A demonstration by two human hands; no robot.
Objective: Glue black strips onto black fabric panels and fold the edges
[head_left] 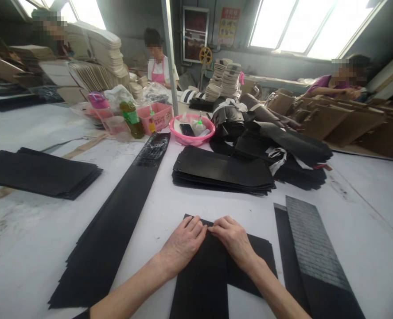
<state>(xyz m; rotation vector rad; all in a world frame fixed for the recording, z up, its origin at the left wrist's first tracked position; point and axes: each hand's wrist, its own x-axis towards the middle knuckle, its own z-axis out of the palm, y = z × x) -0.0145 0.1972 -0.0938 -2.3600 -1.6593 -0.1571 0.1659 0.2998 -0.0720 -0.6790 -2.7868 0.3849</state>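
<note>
A long black sheet (201, 283) lies lengthwise in front of me, its far edge beneath my fingers. My left hand (186, 241) is closed at that edge, fingers curled and pressed on the sheet. Close beside it, my right hand (232, 239) is closed too, its fingertips pinching the same edge. Under the right forearm, a second black piece (254, 261) sticks out to the right of the sheet. Whether the two pieces are joined is hidden. Left of me lies a fanned stack of long black strips (116, 235), its far end shiny.
Black panels are stacked ahead (223, 166) and at left (40, 173). At right lie black strips with a grey ribbed area (316, 243). A pink basin (192, 139), pink basket (154, 117) and bottle (132, 119) stand beyond, near a pole (170, 57). Several people work behind.
</note>
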